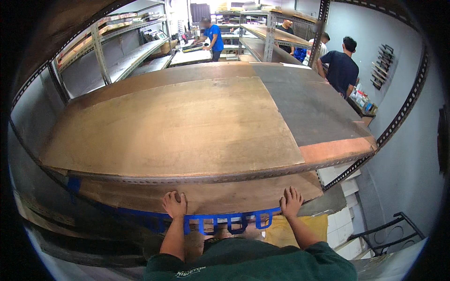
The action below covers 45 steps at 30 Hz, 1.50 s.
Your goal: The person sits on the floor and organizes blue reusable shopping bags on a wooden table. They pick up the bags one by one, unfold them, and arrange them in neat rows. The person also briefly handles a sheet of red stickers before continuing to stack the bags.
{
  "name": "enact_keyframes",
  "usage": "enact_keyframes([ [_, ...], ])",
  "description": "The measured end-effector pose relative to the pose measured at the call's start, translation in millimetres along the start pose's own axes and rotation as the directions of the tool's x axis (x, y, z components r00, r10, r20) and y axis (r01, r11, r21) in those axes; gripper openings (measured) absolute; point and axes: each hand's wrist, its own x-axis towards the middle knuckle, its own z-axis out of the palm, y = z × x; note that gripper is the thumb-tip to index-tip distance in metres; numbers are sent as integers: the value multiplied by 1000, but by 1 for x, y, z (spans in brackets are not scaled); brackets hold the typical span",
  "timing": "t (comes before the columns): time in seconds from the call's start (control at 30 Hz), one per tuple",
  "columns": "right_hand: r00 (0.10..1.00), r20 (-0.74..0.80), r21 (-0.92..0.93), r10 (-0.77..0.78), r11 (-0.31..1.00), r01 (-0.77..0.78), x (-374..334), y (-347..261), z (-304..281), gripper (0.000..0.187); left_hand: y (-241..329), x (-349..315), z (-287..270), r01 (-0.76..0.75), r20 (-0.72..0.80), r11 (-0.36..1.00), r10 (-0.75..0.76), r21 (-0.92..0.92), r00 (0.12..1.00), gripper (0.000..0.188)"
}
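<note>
Both my arms reach forward over the lower shelf's brown board. My left hand rests palm down on it left of the middle, its fingers slightly bent and apart, with nothing visible in them. Farther right, my right hand lies near the board's right end, fingers spread and holding nothing. Between and below the hands, a row of blue bag handles hangs along the board's front edge. What the handles belong to is mostly hidden. Above the hands runs the upper shelf's perforated metal edge.
A large tan board and a dark grey board cover the upper shelf. Yellow cloth or sheeting lies below my right forearm. A black metal frame stands at the right. Several people work beyond, including one in blue.
</note>
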Motion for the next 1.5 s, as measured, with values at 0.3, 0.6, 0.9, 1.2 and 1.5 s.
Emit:
enact_keyframes([
  [0.3, 997, -72, 6, -6, 1000, 7, 29, 21, -11, 48, 29, 2, 5, -28, -41, 1000, 28, -2, 999, 38],
  [0.6, 992, -123, -3, -37, 999, 37, 34, 32, -10, 46, 35, 1, 13, -60, -83, 998, 62, 26, 995, 36],
  [0.9, 993, -117, 16, 1, 1000, 1, 41, 43, -5, 46, 59, 0, 7, 2, -5, 1000, -2, 26, 1000, 37],
  [1.2, 996, -91, 69, 24, 997, -17, 39, 45, -14, 46, 60, -7, 2, -16, 9, 1000, 16, 6, 1000, 37],
  [1.5, 994, -108, 109, 25, 994, -14, 41, 55, -10, 45, 77, -11, 1, 6, 19, 999, -7, 45, 1000, 40],
])
